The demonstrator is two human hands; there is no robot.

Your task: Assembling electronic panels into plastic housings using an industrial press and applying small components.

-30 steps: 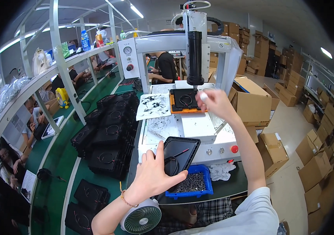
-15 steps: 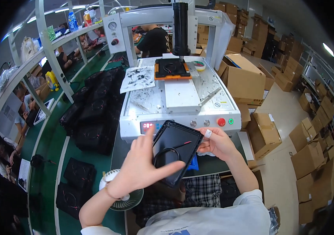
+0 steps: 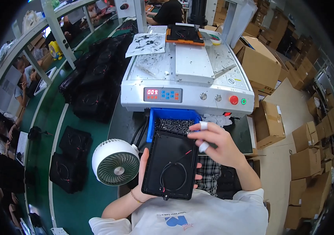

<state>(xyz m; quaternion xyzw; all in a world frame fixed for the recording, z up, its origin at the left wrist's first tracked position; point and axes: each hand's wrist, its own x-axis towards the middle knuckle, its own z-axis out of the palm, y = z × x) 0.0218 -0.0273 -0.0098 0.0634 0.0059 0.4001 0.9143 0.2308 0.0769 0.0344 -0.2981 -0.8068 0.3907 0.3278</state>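
Underneath, the left hand (image 3: 145, 176) grips the black panel (image 3: 171, 164), the right hand (image 3: 218, 145) resting loose on top

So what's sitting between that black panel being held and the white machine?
In the head view, a blue bin of small dark parts lies between the black panel and the white machine.

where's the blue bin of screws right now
In the head view the blue bin of screws sits centre frame, just below the white machine's control panel and directly above the black panel held in the left hand.
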